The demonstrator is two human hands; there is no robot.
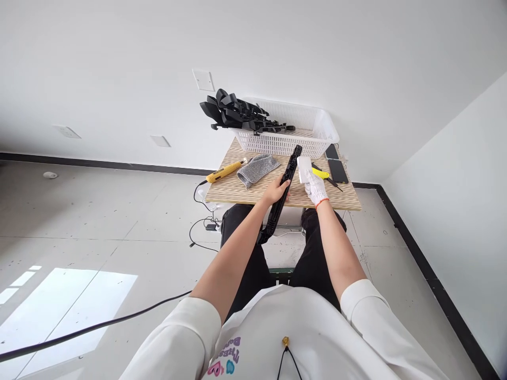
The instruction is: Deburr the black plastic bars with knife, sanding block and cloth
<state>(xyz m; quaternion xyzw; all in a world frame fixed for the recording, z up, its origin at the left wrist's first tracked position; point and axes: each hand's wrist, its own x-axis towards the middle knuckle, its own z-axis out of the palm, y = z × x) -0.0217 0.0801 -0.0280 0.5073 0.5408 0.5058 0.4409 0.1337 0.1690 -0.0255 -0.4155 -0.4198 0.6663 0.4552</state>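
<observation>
My bare left hand (275, 191) is closed around a long black plastic part (290, 171), which tilts with its upper end toward the basket and its lower end over my lap. My right hand (315, 189), in a white knit glove with an orange cuff, grips a flat white rectangular block (304, 169) just right of the black part. A yellow-handled cutter (321, 173) lies beside the gloved fingers, partly over a thin black tool (334, 183). Left of my left hand rest a grey cloth (258, 170) and a yellow corded tool (225, 171).
A white plastic basket (285, 141) stands at the table's back, with several black plastic parts (237, 112) jutting out over its left side. Two dark phones (338, 171) lie at the right edge of the wood-grain table (237, 195). Cables (206, 219) hang at the left.
</observation>
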